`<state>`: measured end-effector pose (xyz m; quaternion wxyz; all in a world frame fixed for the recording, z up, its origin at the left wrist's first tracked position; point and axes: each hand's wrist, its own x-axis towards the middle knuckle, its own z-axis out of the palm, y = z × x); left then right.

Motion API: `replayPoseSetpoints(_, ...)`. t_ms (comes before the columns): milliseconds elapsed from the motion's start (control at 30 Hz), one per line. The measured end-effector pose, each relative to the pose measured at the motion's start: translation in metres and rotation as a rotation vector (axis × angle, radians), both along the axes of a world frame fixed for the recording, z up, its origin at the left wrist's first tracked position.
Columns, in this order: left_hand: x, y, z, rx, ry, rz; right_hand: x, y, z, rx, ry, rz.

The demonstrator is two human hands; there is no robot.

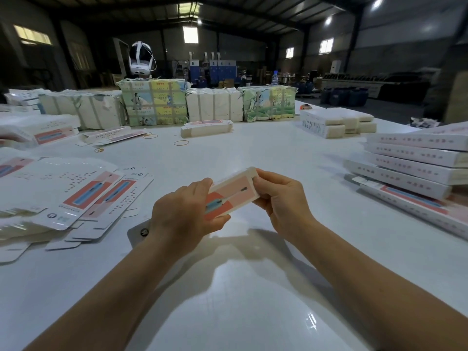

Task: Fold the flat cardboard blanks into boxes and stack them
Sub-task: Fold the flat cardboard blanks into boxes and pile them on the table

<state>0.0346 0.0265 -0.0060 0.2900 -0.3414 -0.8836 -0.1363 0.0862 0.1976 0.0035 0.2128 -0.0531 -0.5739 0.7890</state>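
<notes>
Hands meet over the white table (253, 153), both on one small box (231, 192) printed pink with a blue tool on its face. It is held clear of the tabletop, tilted so its far end points up and to the right. The left hand (184, 209) wraps the near end, thumb under the lower edge and fingers curled over the top. The right hand (281, 196) pinches the far end with bent fingers, seemingly working the end flap; the flap itself is hidden behind the fingertips, so I cannot tell whether it is tucked.

To do this step well, the left hand should hold the body square so the walls do not bow, while the right pushes the flap straight into its slot, not at a slant, until the end sits flush. Squeezing too hard at the middle would likely crease the printed face.

Left of the box lies the loose heap of flat blanks (76, 188). Right of the box stands the stack of finished boxes (415, 160), where this one probably belongs, edges lined up with those below so the pile does not lean. Beyond the box, rubber bands (181, 142) lie scattered.
</notes>
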Motion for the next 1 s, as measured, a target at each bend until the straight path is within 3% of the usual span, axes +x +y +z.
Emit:
replayPoseSetpoints(67, 0.001, 0.0, 0.001, -0.021, 0.025, -0.007, 0.001, -0.001, -0.001, 0.087, -0.02, -0.049)
replayPoseSetpoints(300, 0.001, 0.005, 0.0, -0.033, 0.011, 0.032, 0.005, -0.007, -0.005, 0.803, 0.103, -0.414)
replayPoseSetpoints(500, -0.002, 0.004, -0.004, -0.014, -0.027, 0.041, 0.002, -0.011, -0.012, 1.151, 0.233, -0.565)
replayPoseSetpoints(600, -0.001, 0.007, -0.003, -0.006, -0.078, 0.078, 0.003, -0.013, -0.013, 1.086, 0.257, -0.622)
replayPoseSetpoints(700, -0.001, 0.007, -0.001, 0.039, -0.123, 0.081, 0.002, -0.013, -0.009, 0.712, 0.17, -0.483)
replayPoseSetpoints(767, 0.001, 0.007, 0.0, 0.036, -0.147, 0.082, 0.001, -0.012, -0.008, 0.597, 0.126, -0.437)
replayPoseSetpoints(1000, -0.007, -0.005, 0.007, -0.079, -0.195, 0.1, 0.002, -0.009, -0.009, 0.729, 0.077, -0.322)
